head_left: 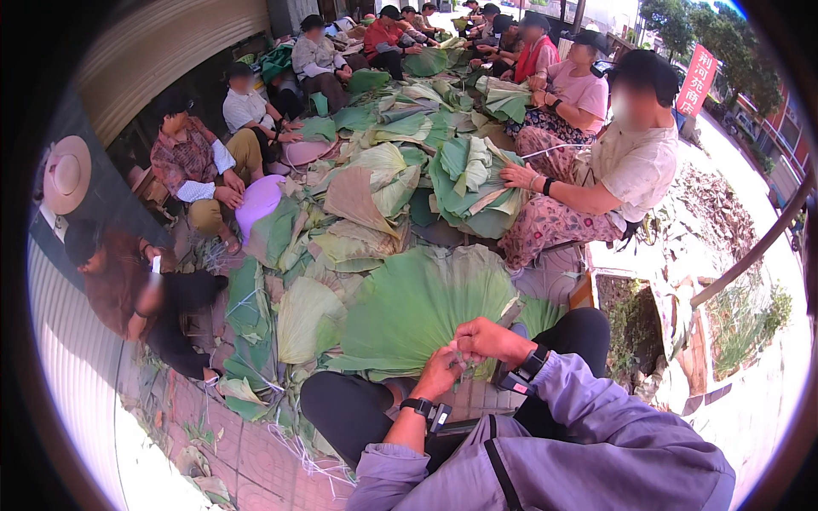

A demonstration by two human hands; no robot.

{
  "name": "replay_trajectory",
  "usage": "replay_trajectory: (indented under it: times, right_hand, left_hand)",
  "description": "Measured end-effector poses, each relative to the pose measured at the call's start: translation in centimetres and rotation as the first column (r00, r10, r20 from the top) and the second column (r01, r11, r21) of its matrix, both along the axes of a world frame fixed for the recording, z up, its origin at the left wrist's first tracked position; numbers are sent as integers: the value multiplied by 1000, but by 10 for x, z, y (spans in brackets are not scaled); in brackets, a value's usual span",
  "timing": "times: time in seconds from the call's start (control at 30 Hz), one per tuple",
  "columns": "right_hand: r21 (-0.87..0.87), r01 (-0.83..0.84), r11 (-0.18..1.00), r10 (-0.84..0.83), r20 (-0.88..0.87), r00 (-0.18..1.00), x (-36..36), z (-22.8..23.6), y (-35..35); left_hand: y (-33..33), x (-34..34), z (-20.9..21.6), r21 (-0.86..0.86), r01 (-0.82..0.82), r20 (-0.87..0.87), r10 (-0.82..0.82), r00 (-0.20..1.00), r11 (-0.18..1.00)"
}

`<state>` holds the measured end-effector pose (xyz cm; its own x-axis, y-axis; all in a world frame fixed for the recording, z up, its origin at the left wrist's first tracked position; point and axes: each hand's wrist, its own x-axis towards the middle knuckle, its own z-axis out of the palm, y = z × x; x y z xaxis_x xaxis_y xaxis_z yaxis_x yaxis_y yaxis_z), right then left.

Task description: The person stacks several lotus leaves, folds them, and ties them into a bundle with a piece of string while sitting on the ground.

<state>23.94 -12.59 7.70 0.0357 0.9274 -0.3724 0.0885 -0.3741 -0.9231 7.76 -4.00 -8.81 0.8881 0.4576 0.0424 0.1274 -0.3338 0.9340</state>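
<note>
Both my hands are drawn together in front of my knees, close to the near edge of a large lotus leaf (426,307). My left hand (440,372) is closed, its fingers pinched against those of the other hand. My right hand (488,339) is closed too, coming in from the right with its fingertips meeting the left ones. Whatever lies between the fingertips is too small and too covered to name. The big leaf is spread out, green with a paler, brownish upper right part.
A long heap of lotus leaves (375,192) runs away from me, with people seated along both sides. A person at the right handles a leaf stack (477,183). White string (307,456) lies on the paving at left. A planter box (629,328) stands right of my knee.
</note>
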Motion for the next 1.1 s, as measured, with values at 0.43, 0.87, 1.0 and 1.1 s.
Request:
replay_trajectory:
  times: [0.43, 0.87, 1.0, 1.1]
  right_hand:
    - [236, 2, 972, -24, 91, 996, 16, 127, 9]
    - [505, 74, 860, -124, 66, 990, 39, 248, 0]
    - [588, 70, 806, -103, 22, 994, 37, 270, 2]
    - [632, 40, 774, -83, 39, 996, 34, 281, 9]
  left_hand:
    - [0, -1, 15, 123, -29, -68, 38, 997, 992]
    - [2, -2, 17, 115, -20, -76, 29, 997, 993]
    - [0, -4, 22, 92, -36, -60, 41, 997, 995]
    - [0, -4, 23, 83, -38, -53, 42, 998, 996]
